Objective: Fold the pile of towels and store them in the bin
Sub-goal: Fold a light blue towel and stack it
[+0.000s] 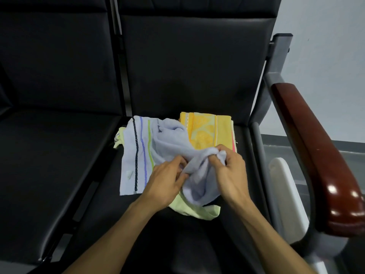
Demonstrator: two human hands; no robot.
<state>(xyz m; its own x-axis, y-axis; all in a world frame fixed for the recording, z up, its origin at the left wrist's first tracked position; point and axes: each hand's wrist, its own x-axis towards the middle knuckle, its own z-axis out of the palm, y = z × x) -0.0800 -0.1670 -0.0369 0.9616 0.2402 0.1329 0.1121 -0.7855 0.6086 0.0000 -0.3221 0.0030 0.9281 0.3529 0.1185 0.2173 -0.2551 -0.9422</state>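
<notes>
Black padded seats in a row fill our view, with a pale wall behind them and a glossy brown armrest [320, 155] at the right; the pile sits on the seat [197, 76] nearest that armrest. We have the light blue towel [167, 143] on top, crumpled, its striped border lying flat toward the left, and we judge that we are at the very start of its fold: finding an edge and pulling the cloth straight. Our left hand [167, 180] pinches a bunched ridge of it between thumb and fingers, and our right hand [227, 169] has its fingers curled round the gathered end just beside. Next we would need to work each hand out to a corner, lift and spread the towel flat, then bring the halves together. Under it lie an orange-yellow patterned towel [207, 131], which looks already squared, and a pale yellow towel [197, 210] poking out at the near and left sides. How many more lie beneath we cannot tell. A white object [284, 186] stands beyond the seat frame at the right, partly hidden; it may be the bin, but we cannot be sure
</notes>
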